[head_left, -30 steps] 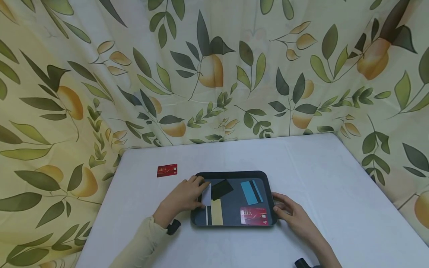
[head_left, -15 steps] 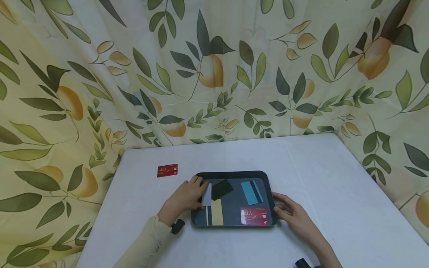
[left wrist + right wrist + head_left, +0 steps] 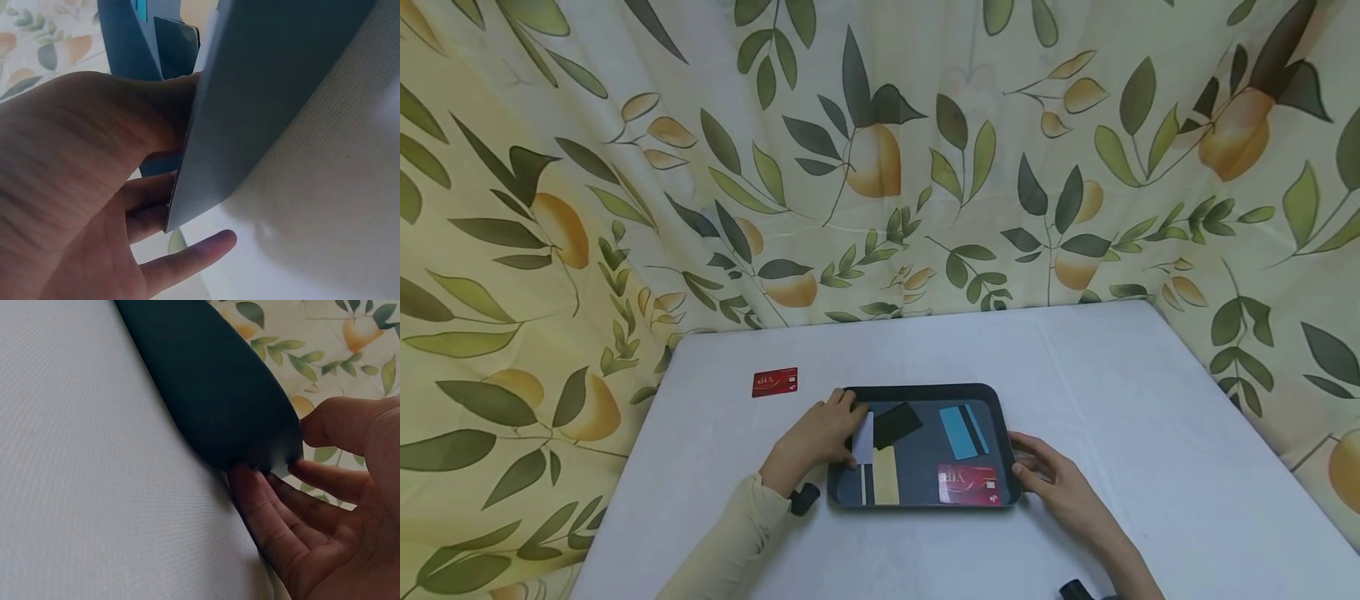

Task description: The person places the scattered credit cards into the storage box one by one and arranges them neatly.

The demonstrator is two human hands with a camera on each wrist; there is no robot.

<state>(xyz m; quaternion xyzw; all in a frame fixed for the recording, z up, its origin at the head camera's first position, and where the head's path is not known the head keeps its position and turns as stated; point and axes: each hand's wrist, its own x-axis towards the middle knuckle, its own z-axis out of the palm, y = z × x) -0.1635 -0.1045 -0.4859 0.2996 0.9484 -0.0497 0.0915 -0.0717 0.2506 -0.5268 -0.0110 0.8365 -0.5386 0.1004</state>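
A dark tray [image 3: 917, 483] sits on the white table with several cards in it. My left hand [image 3: 820, 433] reaches over its left rim and pinches a white card [image 3: 863, 437] between thumb and fingers; part of that card is hidden. In the left wrist view the thumb crosses the tray wall [image 3: 250, 100], its tip hidden behind it. My right hand [image 3: 1052, 475] holds the tray's right side, with thumb and fingertips against the outer wall [image 3: 212, 387] in the right wrist view.
Inside the tray lie a black card [image 3: 897, 425], a blue striped card [image 3: 964, 431], a red VIP card [image 3: 968, 485] and a beige striped card [image 3: 886, 479]. Another red VIP card [image 3: 774, 382] lies on the table, left behind the tray. A leaf-patterned curtain [image 3: 880, 250] stands behind.
My left wrist and forearm have shifted slightly to the right, while the fingers stay at the white card. The right hand and the tray look almost unmoved.
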